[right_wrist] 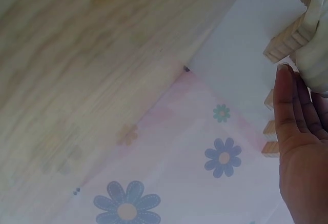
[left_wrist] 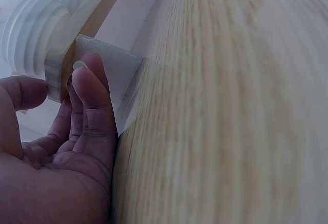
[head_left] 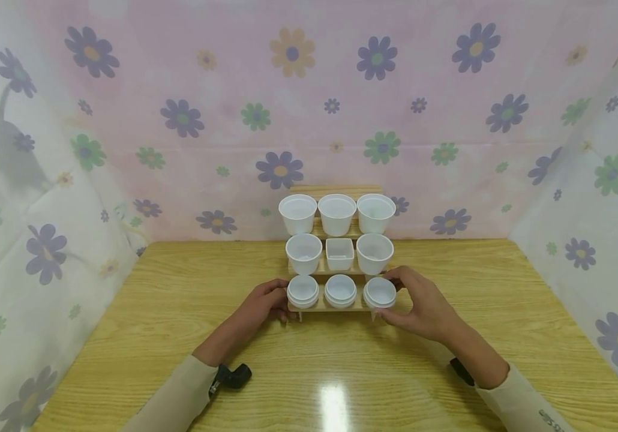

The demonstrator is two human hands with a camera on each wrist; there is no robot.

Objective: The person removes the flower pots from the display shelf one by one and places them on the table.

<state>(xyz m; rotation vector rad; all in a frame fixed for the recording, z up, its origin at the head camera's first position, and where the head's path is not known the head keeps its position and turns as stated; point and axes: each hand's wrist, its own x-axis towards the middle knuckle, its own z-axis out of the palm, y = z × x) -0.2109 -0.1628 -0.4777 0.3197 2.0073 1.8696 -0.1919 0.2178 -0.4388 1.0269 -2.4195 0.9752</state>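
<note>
The wooden stand (head_left: 336, 191) is at the middle of the table (head_left: 206, 270), near its far edge, and it carries three rows of white cups. The person's left hand (head_left: 266, 300) grips the left end of the lowest shelf, with fingers bent around it. The right hand (head_left: 428, 309) holds the near right cup (head_left: 380, 292) between thumb and fingers.

The main risk seems to be a jolt: if the left hand pulls or lifts unevenly, the stand may tilt and the far cups (head_left: 337, 214), which are high, could fall towards the near side. The right fingers could also push the near right cup off the shelf end. The pale support (left_wrist: 110, 62) looks thin and might slip.

The table has yellowish wood grain, with a bright reflection (head_left: 334, 408) at the near side. Flower-printed cloth (head_left: 330, 78) hangs at the far, left and right sides.
</note>
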